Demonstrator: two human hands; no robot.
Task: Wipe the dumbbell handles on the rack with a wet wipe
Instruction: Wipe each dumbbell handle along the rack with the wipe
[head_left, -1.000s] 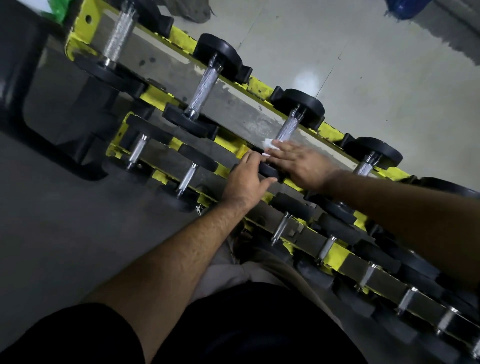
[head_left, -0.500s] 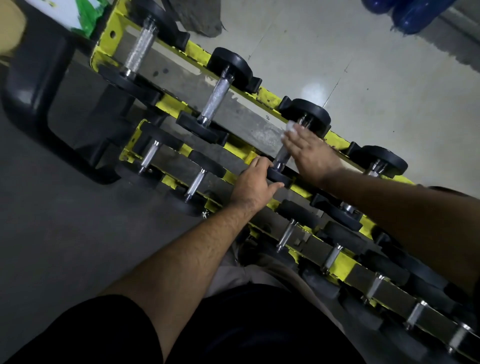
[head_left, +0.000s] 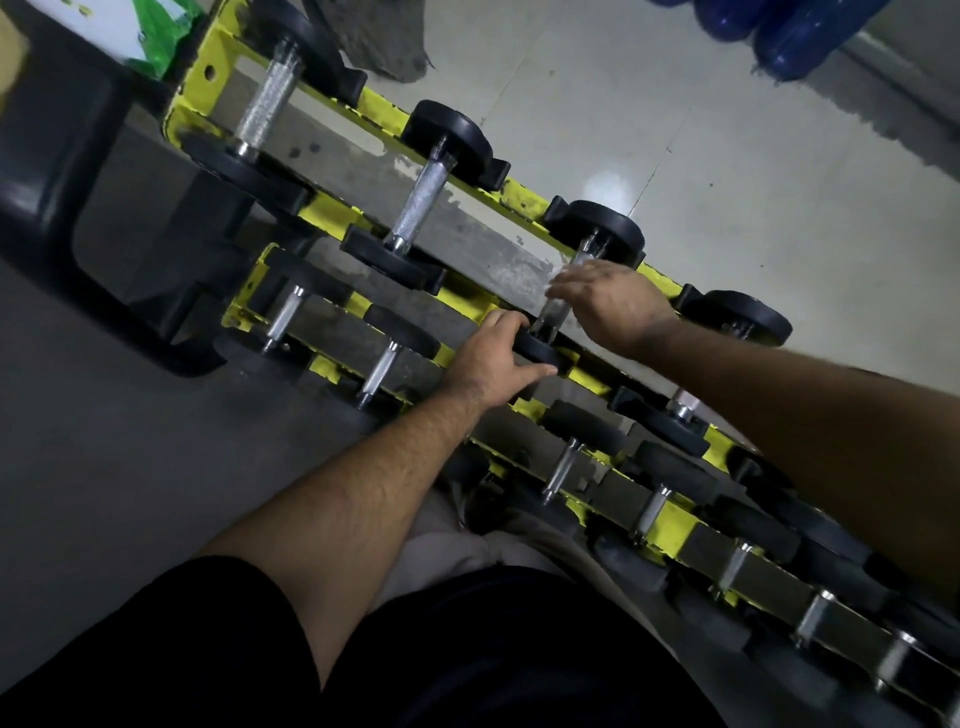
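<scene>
Black-headed dumbbells with knurled steel handles lie across a yellow two-tier rack (head_left: 385, 112). My right hand (head_left: 615, 304) is wrapped over the upper part of the third top-tier dumbbell's handle (head_left: 549, 314). The wet wipe is under its palm and fingers, almost wholly hidden. My left hand (head_left: 493, 361) grips the near black head (head_left: 543, 354) of the same dumbbell. Two more top-tier handles (head_left: 422, 207) (head_left: 266, 106) lie bare to the left.
The lower tier carries several smaller dumbbells (head_left: 380, 368) running down to the right. A black curved frame (head_left: 47, 182) sits left of the rack. A green-and-white packet (head_left: 150, 36) lies top left and blue objects (head_left: 779, 31) top right, on pale floor tiles.
My right hand has slid from the near end of the handle up toward the far head, and the white wipe is now covered. My left hand stays on the near head.
</scene>
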